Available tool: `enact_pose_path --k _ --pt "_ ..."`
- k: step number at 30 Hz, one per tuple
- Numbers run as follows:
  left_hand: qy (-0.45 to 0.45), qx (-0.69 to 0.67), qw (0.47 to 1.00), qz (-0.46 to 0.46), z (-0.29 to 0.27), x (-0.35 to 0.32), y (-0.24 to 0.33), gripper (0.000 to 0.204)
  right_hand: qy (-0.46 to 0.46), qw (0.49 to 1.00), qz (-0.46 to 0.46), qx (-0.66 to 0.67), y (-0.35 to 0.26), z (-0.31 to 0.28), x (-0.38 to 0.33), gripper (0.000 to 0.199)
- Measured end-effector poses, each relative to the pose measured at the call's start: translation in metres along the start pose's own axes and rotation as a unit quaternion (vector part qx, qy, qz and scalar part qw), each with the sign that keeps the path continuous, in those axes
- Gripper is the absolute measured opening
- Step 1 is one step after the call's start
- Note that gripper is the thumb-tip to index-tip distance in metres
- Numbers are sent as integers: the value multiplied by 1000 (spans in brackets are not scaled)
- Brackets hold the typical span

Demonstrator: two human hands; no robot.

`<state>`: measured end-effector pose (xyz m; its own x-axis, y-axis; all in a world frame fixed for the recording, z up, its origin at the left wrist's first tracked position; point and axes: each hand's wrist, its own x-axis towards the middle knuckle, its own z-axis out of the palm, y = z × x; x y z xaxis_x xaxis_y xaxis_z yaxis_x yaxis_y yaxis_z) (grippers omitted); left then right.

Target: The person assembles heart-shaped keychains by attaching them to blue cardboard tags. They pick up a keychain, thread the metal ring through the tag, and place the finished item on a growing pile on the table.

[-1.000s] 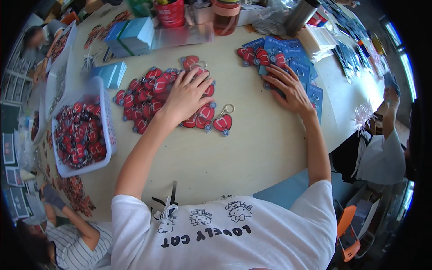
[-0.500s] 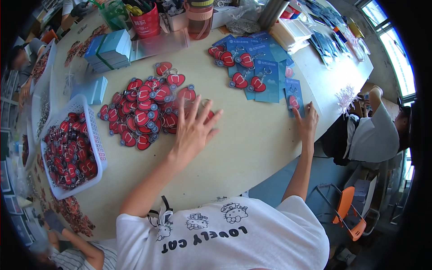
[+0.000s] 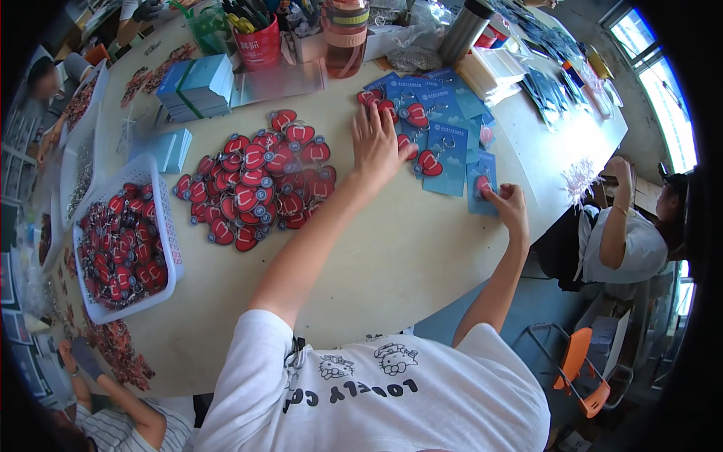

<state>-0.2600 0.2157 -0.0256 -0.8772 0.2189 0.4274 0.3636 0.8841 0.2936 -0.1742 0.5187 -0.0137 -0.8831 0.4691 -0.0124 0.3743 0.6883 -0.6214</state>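
While holding the left hand (image 3: 379, 145) over some red keychains (image 3: 370, 97) with fingers slightly spread, had the right hand (image 3: 497, 197) curled close at another keychain (image 3: 482, 184) on a blue card (image 3: 477, 202). Couldn't tell if gripping, tbh. Had a big keychain pile (image 3: 241, 188) left of the left fingers, more blue cards (image 3: 447, 172) to their right.

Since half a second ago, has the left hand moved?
Yes, rightward and forward: the left hand has gone from the right edge of the red pile to the blue cards.
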Motion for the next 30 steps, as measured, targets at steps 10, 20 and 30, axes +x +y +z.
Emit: enact_pose_path --k 10,20,30 --pt "-4 -111 991 77 -32 -55 15 52 119 977 -170 -50 -36 24 -56 63" --pt "-17 -46 998 25 -8 -29 -28 65 106 964 -242 32 -69 30 -69 68" --pt "-144 -67 987 33 -25 -48 57 112 89 976 -148 -129 -25 20 -36 65"
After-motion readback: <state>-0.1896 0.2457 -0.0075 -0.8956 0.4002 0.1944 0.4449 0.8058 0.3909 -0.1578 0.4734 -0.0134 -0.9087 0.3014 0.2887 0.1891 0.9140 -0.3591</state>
